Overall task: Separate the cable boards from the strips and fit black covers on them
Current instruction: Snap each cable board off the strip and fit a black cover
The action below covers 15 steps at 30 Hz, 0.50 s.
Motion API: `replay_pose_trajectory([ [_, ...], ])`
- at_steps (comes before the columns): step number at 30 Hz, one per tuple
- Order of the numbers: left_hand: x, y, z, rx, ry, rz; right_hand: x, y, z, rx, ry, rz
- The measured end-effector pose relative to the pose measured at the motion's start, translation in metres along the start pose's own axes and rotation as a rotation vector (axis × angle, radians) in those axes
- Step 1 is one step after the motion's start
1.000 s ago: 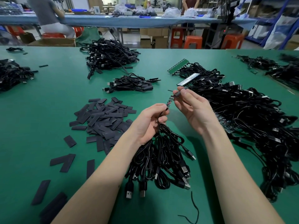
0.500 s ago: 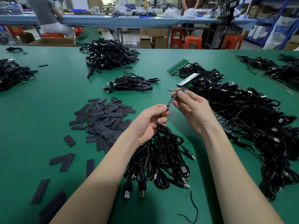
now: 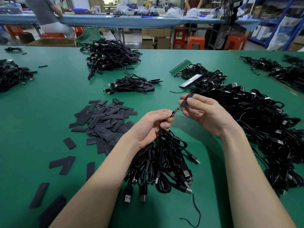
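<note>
Green worktable (image 3: 49, 112); blue bench (image 3: 115, 22), orange stools (image 3: 195, 42), shelving (image 3: 279, 17) behind.

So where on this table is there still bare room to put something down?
Bare green table lies between the cover pile and the far-left cables, and in front of the held bundle. The right side is crowded by the big cable heap.

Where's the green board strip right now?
Head view, far right of centre: the green board strip lies on the table, at the far left edge of the big cable pile.
</note>
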<state>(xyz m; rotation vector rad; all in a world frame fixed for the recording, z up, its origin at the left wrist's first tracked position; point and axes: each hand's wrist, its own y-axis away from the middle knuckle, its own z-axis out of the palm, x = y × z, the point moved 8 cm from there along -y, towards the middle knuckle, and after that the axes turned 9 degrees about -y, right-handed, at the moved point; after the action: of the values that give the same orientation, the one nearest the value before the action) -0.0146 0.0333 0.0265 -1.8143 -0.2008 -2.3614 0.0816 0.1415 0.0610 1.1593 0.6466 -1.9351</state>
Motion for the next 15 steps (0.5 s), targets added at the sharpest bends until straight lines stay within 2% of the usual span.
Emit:
replay_pose_trajectory([
  [3, 0.0017, 0.0008, 0.0017, -0.017, -0.042, 0.018, -0.0057, 0.0016, 0.0015, -0.025, 0.061, -0.027],
  [12, -0.0001, 0.0015, 0.0037, -0.044, -0.043, -0.003, -0.0002, 0.0063, -0.0025, -0.066, 0.003, 0.063],
  [15, -0.0009, 0.0012, 0.0029, -0.051, -0.028, -0.010, -0.0003, 0.0059, -0.0021, -0.076, 0.008, 0.041],
])
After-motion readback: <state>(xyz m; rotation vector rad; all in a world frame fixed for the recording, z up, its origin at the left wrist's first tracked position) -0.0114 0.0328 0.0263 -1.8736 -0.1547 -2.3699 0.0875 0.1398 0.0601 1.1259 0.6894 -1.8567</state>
